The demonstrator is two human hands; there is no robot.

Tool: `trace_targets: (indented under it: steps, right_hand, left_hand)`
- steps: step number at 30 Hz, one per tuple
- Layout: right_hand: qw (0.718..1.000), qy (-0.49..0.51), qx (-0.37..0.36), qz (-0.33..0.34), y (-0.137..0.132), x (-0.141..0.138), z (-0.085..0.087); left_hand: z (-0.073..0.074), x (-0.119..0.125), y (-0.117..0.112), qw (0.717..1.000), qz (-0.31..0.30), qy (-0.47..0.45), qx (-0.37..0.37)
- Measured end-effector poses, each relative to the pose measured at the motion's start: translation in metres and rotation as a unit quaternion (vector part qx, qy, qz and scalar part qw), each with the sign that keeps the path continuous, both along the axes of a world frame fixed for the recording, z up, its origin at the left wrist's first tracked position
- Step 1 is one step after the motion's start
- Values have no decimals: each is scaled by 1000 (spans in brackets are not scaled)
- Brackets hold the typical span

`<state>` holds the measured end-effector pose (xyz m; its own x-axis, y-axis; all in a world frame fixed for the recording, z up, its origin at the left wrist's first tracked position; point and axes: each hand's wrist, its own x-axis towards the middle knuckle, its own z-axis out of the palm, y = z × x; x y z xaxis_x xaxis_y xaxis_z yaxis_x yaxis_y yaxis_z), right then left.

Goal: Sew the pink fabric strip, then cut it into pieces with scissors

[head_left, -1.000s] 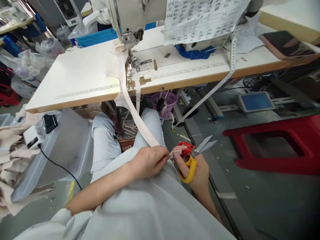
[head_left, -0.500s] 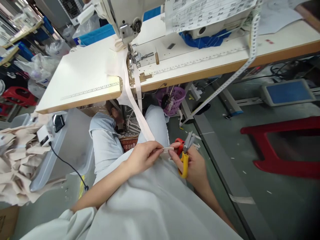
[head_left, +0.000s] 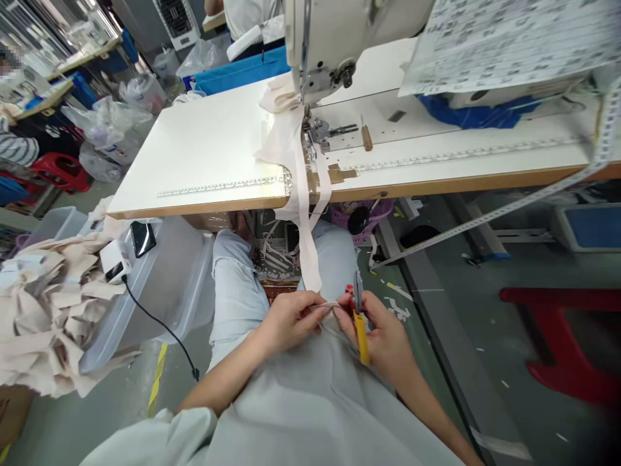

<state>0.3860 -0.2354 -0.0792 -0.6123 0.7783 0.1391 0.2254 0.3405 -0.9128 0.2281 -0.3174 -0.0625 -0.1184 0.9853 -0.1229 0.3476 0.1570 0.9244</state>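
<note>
My left hand pinches the end of a pale fabric strip over my lap. The strip runs up from my fingers to the sewing machine on the white table. My right hand grips red-and-yellow scissors, blades closed and pointing up, with its fingertips also touching the strip's end. The two hands meet just above my knees.
A clear plastic bin with a phone and a white charger on its rim stands at my left, beside a heap of beige fabric pieces. A red stool is on the right. A purple basket hangs under the table.
The scissors' blades have gone from spread apart to closed and turned upright. Both hands stay together on the strip's end. My view has swung left.
</note>
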Motion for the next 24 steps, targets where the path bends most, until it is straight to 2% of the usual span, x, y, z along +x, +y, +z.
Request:
trace_targets:
  steps: [7, 14, 17, 19, 24]
  right_hand:
    - [1000, -4, -11, 24, -1, -27, 0]
    - [996, -39, -16, 75, 8, -47, 0]
    - [991, -56, -39, 111, 14, -56, 0]
    - [986, -62, -64, 141, 19, -62, 1]
    - [948, -141, -129, 256, 36, -72, 2]
  left_hand:
    - [-6, -22, -5, 998, 41, -20, 41]
    - [-15, -33, -8, 988, 82, -131, 3]
    - [-21, -41, -6, 970, 94, -222, -3]
    - [-24, -49, -4, 954, 126, -273, -23]
    - [-19, -73, -6, 926, 192, -316, -71]
